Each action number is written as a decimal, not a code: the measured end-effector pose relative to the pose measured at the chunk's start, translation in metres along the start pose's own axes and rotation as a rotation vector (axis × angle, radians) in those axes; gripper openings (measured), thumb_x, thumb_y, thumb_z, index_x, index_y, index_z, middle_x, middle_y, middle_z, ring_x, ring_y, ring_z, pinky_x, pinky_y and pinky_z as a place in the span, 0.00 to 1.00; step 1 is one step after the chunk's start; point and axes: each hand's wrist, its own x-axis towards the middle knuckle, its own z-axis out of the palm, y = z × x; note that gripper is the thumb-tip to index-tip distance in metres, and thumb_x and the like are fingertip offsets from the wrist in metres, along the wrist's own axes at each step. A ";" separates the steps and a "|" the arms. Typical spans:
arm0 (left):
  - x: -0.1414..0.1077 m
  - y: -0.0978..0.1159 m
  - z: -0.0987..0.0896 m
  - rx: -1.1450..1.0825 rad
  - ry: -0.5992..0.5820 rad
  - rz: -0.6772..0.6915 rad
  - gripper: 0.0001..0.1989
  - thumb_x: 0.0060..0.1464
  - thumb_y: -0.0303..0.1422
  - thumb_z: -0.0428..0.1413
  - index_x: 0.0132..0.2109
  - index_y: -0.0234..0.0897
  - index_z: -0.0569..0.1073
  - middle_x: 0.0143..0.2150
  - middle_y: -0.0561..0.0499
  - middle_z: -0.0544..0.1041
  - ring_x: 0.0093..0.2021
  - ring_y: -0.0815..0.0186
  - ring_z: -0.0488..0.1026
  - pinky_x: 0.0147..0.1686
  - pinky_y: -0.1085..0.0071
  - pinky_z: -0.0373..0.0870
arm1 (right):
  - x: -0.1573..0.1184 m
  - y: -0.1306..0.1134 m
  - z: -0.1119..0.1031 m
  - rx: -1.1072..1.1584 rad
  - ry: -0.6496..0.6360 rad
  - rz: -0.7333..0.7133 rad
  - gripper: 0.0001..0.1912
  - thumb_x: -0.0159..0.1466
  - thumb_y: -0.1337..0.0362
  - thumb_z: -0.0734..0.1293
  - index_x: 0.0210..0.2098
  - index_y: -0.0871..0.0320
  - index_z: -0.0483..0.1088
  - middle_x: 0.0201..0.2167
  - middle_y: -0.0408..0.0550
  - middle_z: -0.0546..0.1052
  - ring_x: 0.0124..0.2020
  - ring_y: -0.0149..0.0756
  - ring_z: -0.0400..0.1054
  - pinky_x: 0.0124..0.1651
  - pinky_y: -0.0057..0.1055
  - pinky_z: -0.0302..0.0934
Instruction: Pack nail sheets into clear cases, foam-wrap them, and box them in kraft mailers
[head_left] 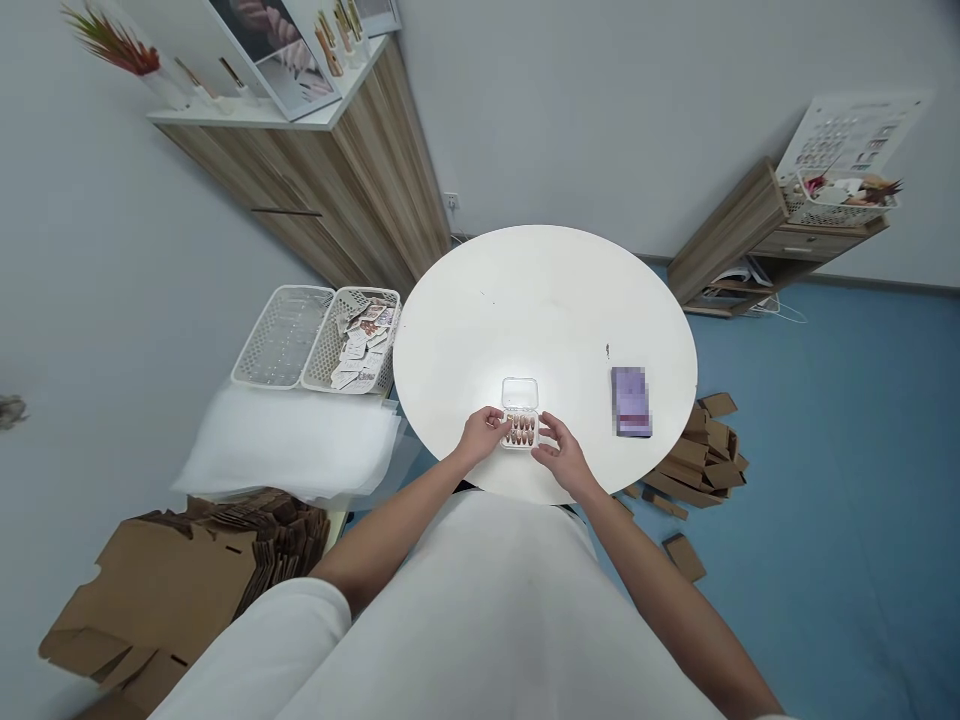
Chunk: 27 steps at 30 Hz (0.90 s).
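Note:
A small clear plastic case (520,393) lies with its lid up near the front edge of the round white table (547,290). Inside its base sit two rows of brown-gold press-on nails (520,431). My left hand (482,437) grips the case's left side, thumb over the rim by the nails. At the right side, my right hand (564,458) is open, its thumb and fingers apart beside the case's edge; whether the fingertips touch it is hard to tell.
A purple pixelated packet (631,402) lies on the table's right. Left of the table stand white baskets (283,338), one holding cards, above white foam sheets (292,440) and flat cardboard boxes (172,560). More cardboard boxes (697,455) lie on the floor at right.

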 end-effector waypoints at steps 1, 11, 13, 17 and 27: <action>-0.003 0.002 -0.004 -0.007 -0.018 0.013 0.15 0.42 0.42 0.58 0.35 0.35 0.69 0.24 0.56 0.65 0.23 0.74 0.62 0.24 0.76 0.60 | -0.004 -0.002 0.003 0.007 0.007 -0.007 0.33 0.51 0.64 0.65 0.55 0.48 0.54 0.57 0.48 0.58 0.53 0.39 0.57 0.50 0.41 0.61; -0.034 0.014 -0.044 -0.276 -0.322 0.018 0.18 0.46 0.40 0.56 0.42 0.33 0.70 0.31 0.49 0.72 0.27 0.73 0.67 0.31 0.73 0.65 | -0.042 -0.020 0.028 0.096 0.119 -0.045 0.30 0.51 0.61 0.67 0.53 0.49 0.58 0.55 0.50 0.62 0.49 0.39 0.61 0.48 0.42 0.62; -0.039 0.010 -0.051 -0.299 -0.341 0.002 0.19 0.45 0.39 0.57 0.42 0.33 0.69 0.28 0.51 0.72 0.26 0.73 0.67 0.32 0.73 0.65 | -0.047 -0.020 0.034 0.128 0.139 -0.041 0.28 0.51 0.61 0.67 0.52 0.50 0.59 0.53 0.50 0.64 0.47 0.38 0.63 0.48 0.41 0.61; -0.047 0.006 -0.060 -0.344 -0.378 -0.017 0.19 0.43 0.38 0.59 0.42 0.32 0.69 0.27 0.51 0.72 0.26 0.73 0.68 0.34 0.71 0.65 | -0.047 -0.019 0.045 0.223 0.235 0.003 0.25 0.52 0.58 0.66 0.50 0.51 0.62 0.50 0.49 0.66 0.41 0.34 0.66 0.46 0.37 0.62; -0.060 0.011 -0.078 -0.504 -0.513 -0.062 0.20 0.42 0.36 0.61 0.43 0.32 0.68 0.28 0.51 0.73 0.26 0.74 0.69 0.35 0.70 0.65 | -0.034 -0.040 0.064 0.437 0.142 0.131 0.23 0.53 0.54 0.66 0.47 0.54 0.64 0.46 0.49 0.72 0.39 0.36 0.69 0.40 0.33 0.64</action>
